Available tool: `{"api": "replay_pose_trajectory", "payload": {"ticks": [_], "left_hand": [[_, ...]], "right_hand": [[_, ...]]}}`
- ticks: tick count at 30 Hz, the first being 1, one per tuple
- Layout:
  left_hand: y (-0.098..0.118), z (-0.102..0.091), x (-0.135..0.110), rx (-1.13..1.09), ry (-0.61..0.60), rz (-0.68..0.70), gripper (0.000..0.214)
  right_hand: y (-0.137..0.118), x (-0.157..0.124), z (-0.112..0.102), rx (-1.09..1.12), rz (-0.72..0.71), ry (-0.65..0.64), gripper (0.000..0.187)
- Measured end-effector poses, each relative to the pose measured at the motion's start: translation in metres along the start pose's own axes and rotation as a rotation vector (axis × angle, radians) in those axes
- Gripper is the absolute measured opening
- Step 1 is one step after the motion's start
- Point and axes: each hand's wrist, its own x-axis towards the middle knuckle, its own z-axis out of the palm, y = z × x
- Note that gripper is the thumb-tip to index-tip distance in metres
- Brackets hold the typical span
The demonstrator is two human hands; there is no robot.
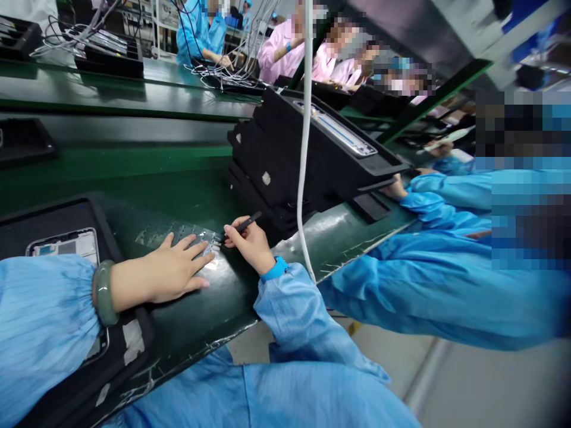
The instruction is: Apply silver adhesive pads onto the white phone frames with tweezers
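Observation:
My left hand (172,268) lies flat with fingers spread on a clear sheet of small parts (178,235) on the green bench. A green bangle sits on that wrist. My right hand (247,242) is closed in a pinch around black tweezers (243,224), whose tip meets the sheet's right edge by my left fingertips. A black tray (57,217) with a phone frame (66,244) in it lies under my left forearm.
A stack of black trays (285,160) stands just beyond my right hand, a white cable (306,148) hanging in front of it. A co-worker's blue sleeve (446,261) reaches in from the right. More people sit along the far bench with cables.

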Motion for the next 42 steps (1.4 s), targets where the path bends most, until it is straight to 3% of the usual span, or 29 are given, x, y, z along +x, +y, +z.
{"api": "replay_pose_trajectory", "payload": {"ticks": [7, 11, 17, 21, 24, 29, 34, 42], "left_hand": [[0.003, -0.001, 0.01, 0.074, 0.08, -0.029, 0.055], [0.003, 0.0, 0.012, 0.087, 0.09, -0.042, 0.052], [-0.002, -0.002, 0.009, 0.053, 0.074, -0.02, 0.052], [-0.012, -0.014, -0.005, 0.007, 0.086, -0.03, 0.056], [-0.017, -0.022, -0.014, -0.015, 0.084, -0.04, 0.055], [-0.012, -0.018, -0.008, -0.039, 0.041, -0.003, 0.054], [-0.008, -0.009, 0.01, -0.04, 0.022, 0.021, 0.052], [-0.007, -0.001, 0.017, -0.004, 0.047, 0.006, 0.047]], "right_hand": [[-0.004, 0.006, -0.002, -0.02, -0.019, -0.054, 0.028], [-0.008, 0.011, -0.002, 0.058, 0.039, -0.087, 0.031], [-0.033, 0.013, 0.007, 0.186, 0.104, -0.148, 0.028], [-0.058, 0.017, 0.015, 0.254, 0.003, -0.137, 0.03], [-0.065, 0.023, 0.015, 0.11, -0.095, -0.139, 0.026], [-0.046, 0.026, 0.001, -0.157, -0.084, -0.171, 0.019], [-0.023, 0.023, -0.008, -0.098, 0.056, -0.212, 0.023], [-0.02, 0.028, -0.006, -0.006, 0.135, -0.254, 0.028]]}}
